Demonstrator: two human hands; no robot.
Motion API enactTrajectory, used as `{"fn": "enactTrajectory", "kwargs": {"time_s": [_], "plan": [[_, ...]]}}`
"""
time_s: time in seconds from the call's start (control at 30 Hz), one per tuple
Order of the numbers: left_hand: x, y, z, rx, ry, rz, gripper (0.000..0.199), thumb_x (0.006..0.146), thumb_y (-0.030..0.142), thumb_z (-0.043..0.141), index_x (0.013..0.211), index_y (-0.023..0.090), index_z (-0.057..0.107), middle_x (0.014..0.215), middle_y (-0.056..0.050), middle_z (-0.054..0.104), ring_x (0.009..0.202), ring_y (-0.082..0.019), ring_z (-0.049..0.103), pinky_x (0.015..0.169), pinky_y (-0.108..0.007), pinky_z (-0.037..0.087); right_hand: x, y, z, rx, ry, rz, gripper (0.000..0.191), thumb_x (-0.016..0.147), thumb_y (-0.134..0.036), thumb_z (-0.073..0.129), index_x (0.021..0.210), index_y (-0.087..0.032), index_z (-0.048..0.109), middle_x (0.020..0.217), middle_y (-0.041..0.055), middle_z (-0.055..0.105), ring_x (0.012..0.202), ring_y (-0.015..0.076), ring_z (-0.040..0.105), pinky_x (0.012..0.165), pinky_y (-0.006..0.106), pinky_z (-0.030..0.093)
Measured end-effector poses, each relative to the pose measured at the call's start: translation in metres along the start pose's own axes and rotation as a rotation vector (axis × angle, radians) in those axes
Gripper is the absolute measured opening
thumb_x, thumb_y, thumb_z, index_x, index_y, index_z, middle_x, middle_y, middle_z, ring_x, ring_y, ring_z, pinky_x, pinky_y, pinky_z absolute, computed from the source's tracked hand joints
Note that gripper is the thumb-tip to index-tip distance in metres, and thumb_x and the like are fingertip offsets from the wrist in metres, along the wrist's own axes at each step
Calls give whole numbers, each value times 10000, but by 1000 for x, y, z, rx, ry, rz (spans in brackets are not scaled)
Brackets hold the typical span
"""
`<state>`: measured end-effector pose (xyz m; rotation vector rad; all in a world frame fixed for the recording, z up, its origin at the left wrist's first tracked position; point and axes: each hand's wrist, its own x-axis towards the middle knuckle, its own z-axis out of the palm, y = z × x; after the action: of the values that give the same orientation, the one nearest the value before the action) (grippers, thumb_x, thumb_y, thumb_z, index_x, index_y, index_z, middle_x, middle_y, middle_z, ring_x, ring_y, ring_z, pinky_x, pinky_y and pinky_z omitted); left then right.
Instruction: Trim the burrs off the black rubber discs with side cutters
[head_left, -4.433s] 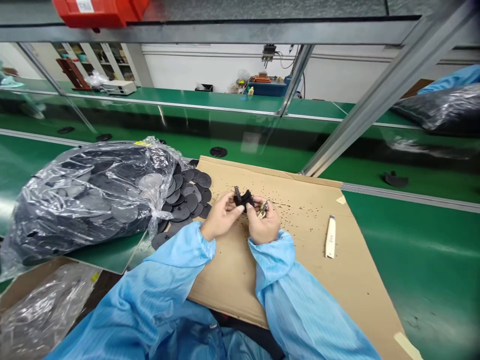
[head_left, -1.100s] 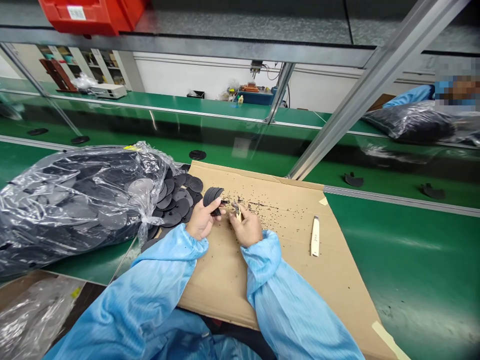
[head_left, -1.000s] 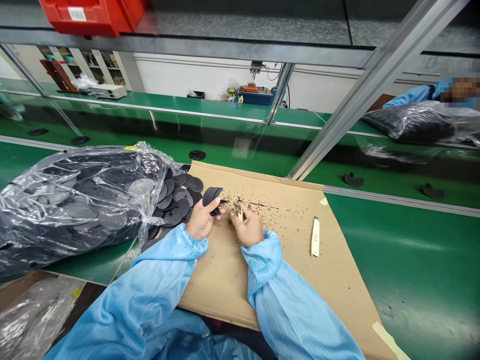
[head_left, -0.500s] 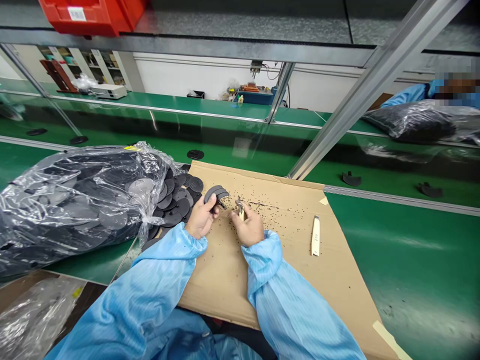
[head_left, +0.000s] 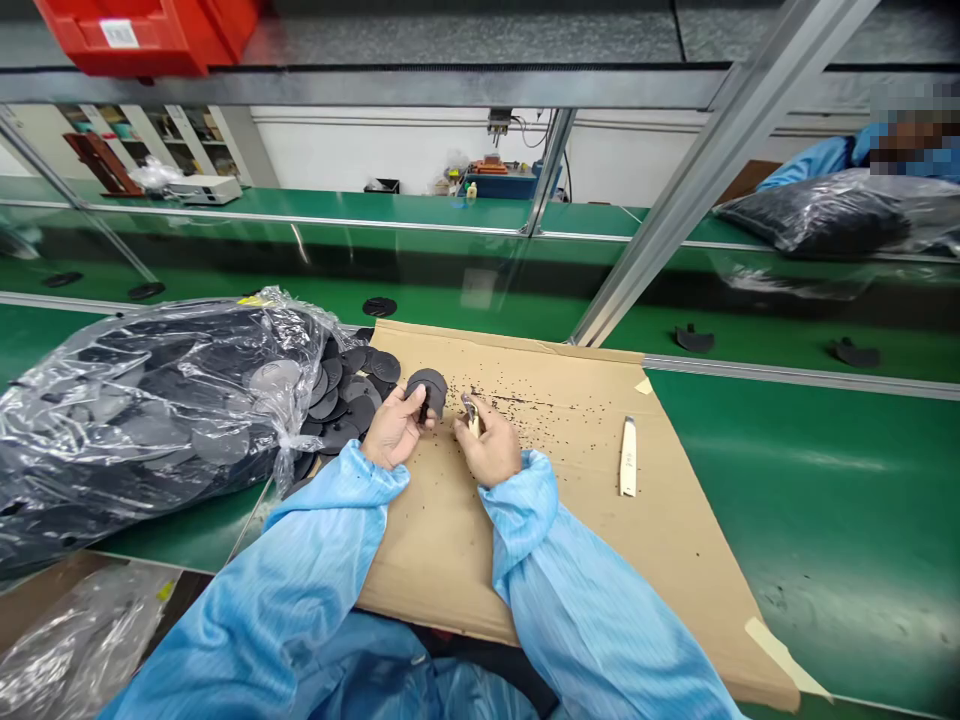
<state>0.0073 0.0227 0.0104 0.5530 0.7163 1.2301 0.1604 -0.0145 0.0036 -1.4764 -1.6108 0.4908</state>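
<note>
My left hand (head_left: 397, 425) pinches a few thin dark grey plastic discs (head_left: 427, 385) over the cardboard, their edges overlapping. Just to the right, my right hand (head_left: 491, 440) is closed around a small clipper (head_left: 471, 412) with a metal head and a cream handle. The clipper's head is close to the discs but apart from them. Tiny black bits (head_left: 525, 400) lie scattered over the cardboard sheet (head_left: 450, 550) beneath and beyond both hands. A pile of similar loose discs (head_left: 349, 400) lies left of my left hand.
A large clear bag (head_left: 150, 420) full of discs lies at the left. A cream-handled tool (head_left: 628, 458) rests on the cardboard's right side. Dark parts (head_left: 694, 338) lie along the green bench behind. A metal post (head_left: 675, 200) slants up at right; a co-worker's blue sleeve (head_left: 814, 160) shows beyond.
The discs in my left hand have turned so more of their flat faces shows. My right hand still holds the clipper close by. The whole view has shifted slightly.
</note>
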Motion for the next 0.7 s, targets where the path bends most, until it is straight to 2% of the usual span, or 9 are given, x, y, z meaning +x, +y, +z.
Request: {"fn": "enactTrajectory", "kwargs": {"time_s": [0.13,0.37,0.7], "plan": [[1,1,-1,-39,17,-16,278,724,232,736,921,190,543,728,20,564,574,-93,533,468,-187,406,-3,-3,-1,-156,-51,-69,396,799,-242,544,1187,-192,606,1059,67,658,965,221,599,887,332,462],[-1,3,-8,-124,-140,-122,263,772,167,588,1034,166,611,666,3,494,520,-89,462,476,-208,372,-10,-10,0,-433,-214,-259,402,852,-241,504,1249,-194,550,1009,80,635,939,230,570,865,325,437],[-2,1,-4,32,-165,-126,303,726,210,647,1019,131,642,635,15,448,453,-65,388,400,-186,319,-9,-20,-6,-489,-319,-258,397,836,-208,507,1231,-199,539,1034,74,639,949,221,569,853,295,420]]}}
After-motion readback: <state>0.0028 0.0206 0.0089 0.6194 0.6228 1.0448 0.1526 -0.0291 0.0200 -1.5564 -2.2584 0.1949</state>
